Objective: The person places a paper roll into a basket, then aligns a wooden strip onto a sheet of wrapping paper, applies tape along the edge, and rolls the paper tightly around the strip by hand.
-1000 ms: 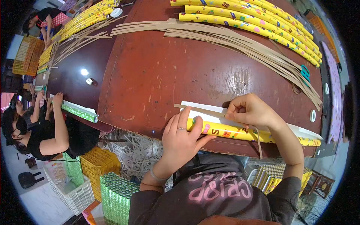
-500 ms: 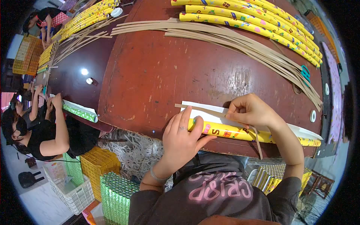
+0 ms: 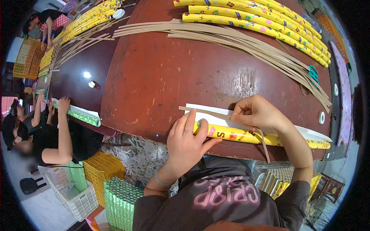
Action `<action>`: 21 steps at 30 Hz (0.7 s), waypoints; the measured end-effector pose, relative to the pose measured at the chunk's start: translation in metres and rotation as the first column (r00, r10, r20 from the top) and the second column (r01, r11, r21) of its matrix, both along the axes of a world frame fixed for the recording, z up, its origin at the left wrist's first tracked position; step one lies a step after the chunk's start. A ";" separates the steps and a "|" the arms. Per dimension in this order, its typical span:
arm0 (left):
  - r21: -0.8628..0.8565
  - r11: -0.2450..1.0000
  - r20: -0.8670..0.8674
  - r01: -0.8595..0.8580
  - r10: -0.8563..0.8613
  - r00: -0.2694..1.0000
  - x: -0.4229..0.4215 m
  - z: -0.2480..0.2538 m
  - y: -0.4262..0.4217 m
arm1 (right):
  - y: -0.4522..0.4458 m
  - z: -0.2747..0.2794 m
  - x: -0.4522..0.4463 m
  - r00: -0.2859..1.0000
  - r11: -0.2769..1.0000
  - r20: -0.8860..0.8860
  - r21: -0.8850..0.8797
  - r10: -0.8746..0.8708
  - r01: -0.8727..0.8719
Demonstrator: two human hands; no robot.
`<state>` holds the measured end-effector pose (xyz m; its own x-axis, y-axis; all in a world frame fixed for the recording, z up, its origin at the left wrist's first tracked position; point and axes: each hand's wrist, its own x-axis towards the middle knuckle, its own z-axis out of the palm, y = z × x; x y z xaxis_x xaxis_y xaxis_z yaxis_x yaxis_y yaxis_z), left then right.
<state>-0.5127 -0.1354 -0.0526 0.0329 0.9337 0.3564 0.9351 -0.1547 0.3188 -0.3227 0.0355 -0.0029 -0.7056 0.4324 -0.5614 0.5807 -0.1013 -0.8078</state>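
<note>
A yellow patterned wrapping paper roll (image 3: 231, 135) lies along the table's near edge, its white inner side (image 3: 308, 133) partly unrolled. My left hand (image 3: 189, 134) is wrapped over the roll's left part, fingertips pressing near the end of a brown paper strip (image 3: 185, 109). The thumb stretches along the roll. Between the thumb and fingers of my right hand (image 3: 254, 112), the same strip is pinched above the roll. A tail of brown strip (image 3: 265, 148) hangs over the roll, below the right wrist.
Brown strips (image 3: 231, 38) and several yellow rolls (image 3: 246, 21) lie across the table's far side. Teal scissors (image 3: 313, 74) and a white tape roll (image 3: 322, 117) are at right. Leftward, a co-worker's hand (image 3: 63, 104) works on a green roll (image 3: 84, 116). Crates (image 3: 102, 167) stand below.
My hands stay almost in place, both still on the strip and roll. At left, the co-worker's hand has shifted slightly to the right over the green roll.
</note>
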 end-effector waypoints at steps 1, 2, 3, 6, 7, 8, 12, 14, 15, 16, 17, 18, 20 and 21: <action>-0.005 1.000 0.016 -0.004 0.004 1.000 0.000 -0.001 -0.001 | 0.000 -0.001 0.001 1.000 1.000 -0.001 0.001 -0.002 0.002; -0.004 1.000 0.014 -0.002 0.002 1.000 0.000 -0.002 -0.001 | 0.000 -0.004 0.002 1.000 1.000 -0.020 0.014 0.005 -0.005; -0.017 1.000 0.015 -0.002 0.002 1.000 0.000 -0.001 0.000 | 0.000 -0.006 0.002 0.999 1.000 -0.039 0.028 0.012 -0.011; -0.036 0.999 -0.016 -0.011 0.010 1.000 0.001 0.004 0.001 | 0.002 -0.007 0.004 0.997 0.998 -0.055 0.036 0.049 -0.047; -0.044 0.999 -0.045 -0.022 0.020 0.999 0.001 0.006 0.001 | 0.002 -0.007 0.004 0.997 0.998 -0.058 0.039 0.046 -0.044; -0.042 0.999 -0.048 -0.020 0.017 0.999 0.000 0.006 0.002 | 0.002 -0.006 0.004 0.998 0.998 -0.050 0.046 0.045 -0.042; -0.039 0.999 -0.070 -0.018 0.015 0.997 0.001 0.009 0.003 | 0.001 0.000 0.002 0.997 0.992 -0.008 0.101 0.078 -0.077; -0.044 0.999 -0.089 -0.017 0.013 0.996 0.002 0.011 0.002 | 0.000 -0.002 0.005 0.997 0.994 -0.047 0.092 0.056 -0.051; -0.032 0.999 -0.098 -0.018 0.015 0.995 0.002 0.011 0.002 | -0.001 -0.001 0.006 0.995 0.996 -0.085 0.082 0.042 -0.035; -0.020 1.000 -0.108 -0.019 0.017 0.994 0.003 0.011 0.002 | -0.001 0.001 0.006 0.996 0.996 -0.086 0.085 0.032 -0.024; -0.016 1.000 -0.109 -0.009 0.007 0.994 0.003 0.010 0.002 | -0.002 0.005 0.005 0.997 0.993 -0.055 0.113 0.047 -0.040; -0.006 1.000 -0.117 -0.014 0.014 0.993 0.004 0.010 0.002 | -0.001 0.008 0.007 0.998 0.988 -0.023 0.141 0.060 -0.057; 0.006 1.000 -0.128 -0.006 0.007 0.992 0.004 0.010 0.002 | 0.002 0.006 0.013 0.995 0.982 0.007 0.165 0.097 -0.097; 0.021 1.000 -0.128 -0.007 0.010 0.992 0.004 0.010 0.001 | 0.004 0.006 0.016 0.989 0.972 0.041 0.183 0.143 -0.148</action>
<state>-0.5088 -0.1340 -0.0431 0.0718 0.9267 0.3690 0.9694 -0.1519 0.1927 -0.3065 0.0391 0.0027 -0.7543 0.4243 -0.5010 0.6000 0.1356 -0.7884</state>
